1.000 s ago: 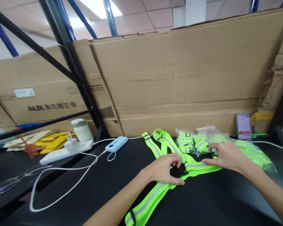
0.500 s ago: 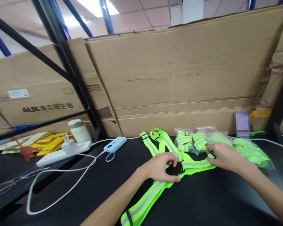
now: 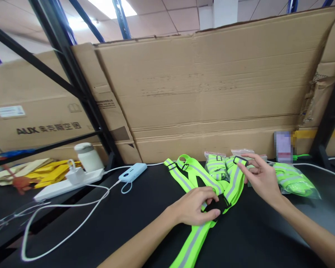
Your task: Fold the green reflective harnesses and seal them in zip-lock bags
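A neon-green reflective harness (image 3: 197, 238) with silver stripes and black buckles lies across the black table. My left hand (image 3: 199, 206) rests over the straps near their crossing, its fingers curled and its thumb apart, with a gap between them. At the right, my right hand (image 3: 261, 178) pinches a black buckle (image 3: 240, 160) at the end of one raised strap (image 3: 234, 184). That strap slants up from the middle of the harness. Close behind the raised strap are clear plastic bags of folded green straps (image 3: 216, 166), partly covered by my right hand.
A bagged green bundle (image 3: 294, 178) lies right of my right hand. On the left are a light-blue power bank (image 3: 133, 173), a looping white cable (image 3: 92, 212), a white power strip (image 3: 68, 185) and a white bottle (image 3: 89, 158). Cardboard (image 3: 212, 89) walls off the back.
My right hand has lifted the strap's buckle end and brought it up and leftward, so the strap folds upward. My left hand stays over the harness. The view has shifted slightly.
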Motion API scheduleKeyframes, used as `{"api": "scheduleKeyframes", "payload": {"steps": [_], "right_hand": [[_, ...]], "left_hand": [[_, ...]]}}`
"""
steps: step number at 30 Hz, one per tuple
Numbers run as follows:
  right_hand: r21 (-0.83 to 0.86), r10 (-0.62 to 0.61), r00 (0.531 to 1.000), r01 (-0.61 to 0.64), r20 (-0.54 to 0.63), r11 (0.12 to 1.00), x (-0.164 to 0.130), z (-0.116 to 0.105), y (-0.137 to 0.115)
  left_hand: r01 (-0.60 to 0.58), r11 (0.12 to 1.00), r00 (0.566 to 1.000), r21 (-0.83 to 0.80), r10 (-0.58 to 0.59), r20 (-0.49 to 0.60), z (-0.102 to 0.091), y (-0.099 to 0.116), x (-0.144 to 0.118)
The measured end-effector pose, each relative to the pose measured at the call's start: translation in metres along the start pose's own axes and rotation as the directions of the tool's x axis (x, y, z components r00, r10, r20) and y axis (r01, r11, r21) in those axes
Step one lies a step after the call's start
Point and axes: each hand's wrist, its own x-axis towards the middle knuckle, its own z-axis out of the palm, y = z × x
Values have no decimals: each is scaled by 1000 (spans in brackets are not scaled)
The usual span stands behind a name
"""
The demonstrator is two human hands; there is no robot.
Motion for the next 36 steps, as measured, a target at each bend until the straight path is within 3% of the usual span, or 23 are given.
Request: {"api": "scheduleKeyframes", "payload": {"steps": [3, 5, 10, 12, 15, 18, 20, 24, 29, 30, 32, 34, 36], "right_hand": [[223, 42, 999, -40, -5, 974, -4, 10, -2], [264, 27, 999, -31, 21, 964, -10, 18, -4], [141, -103, 985, 83, 141, 987, -32, 35, -11], [99, -180, 964, 164, 194, 982, -39, 39, -15], [90, -359, 895, 348, 265, 933, -45, 43, -19], [95, -548, 767, 551, 334, 829, -44, 44, -16], [87, -607, 694, 628, 388, 773, -43, 43, -10], [87, -569, 627, 627, 532, 774, -43, 40, 1], [64, -415, 638, 497, 649, 865, -42, 37, -2], [65, -404, 637, 486, 656, 872, -42, 37, -3], [76, -404, 635, 478, 658, 875, -41, 38, -4], [82, -412, 643, 478, 646, 874, -41, 38, -4], [79, -407, 651, 471, 641, 878, -41, 39, -2]], "left_hand": [[26, 1000, 999, -1, -26, -28, 7, 3, 2], [48, 999, 997, -25, -49, -52, 10, 3, 4], [-37, 999, 997, 17, 38, -65, 18, 6, 7], [-14, 1000, 998, 27, 16, -56, 21, 7, 8], [-28, 996, 996, -90, 20, -87, 22, 4, 10], [-98, 955, 992, -279, 73, -98, 16, -2, 11], [-76, 936, 997, -344, 61, -53, 10, -5, 9], [-4, 923, 1000, -384, 0, -10, 1, -8, 5], [90, 873, 992, -480, -123, -37, -21, -20, -1], [131, 857, 987, -499, -159, -15, -29, -23, -3], [232, 802, 972, -550, -171, 160, -43, -25, -11], [283, 798, 922, -532, -73, 380, -52, -16, -23], [231, 861, 879, -453, 14, 476, -50, 5, -40]]}}
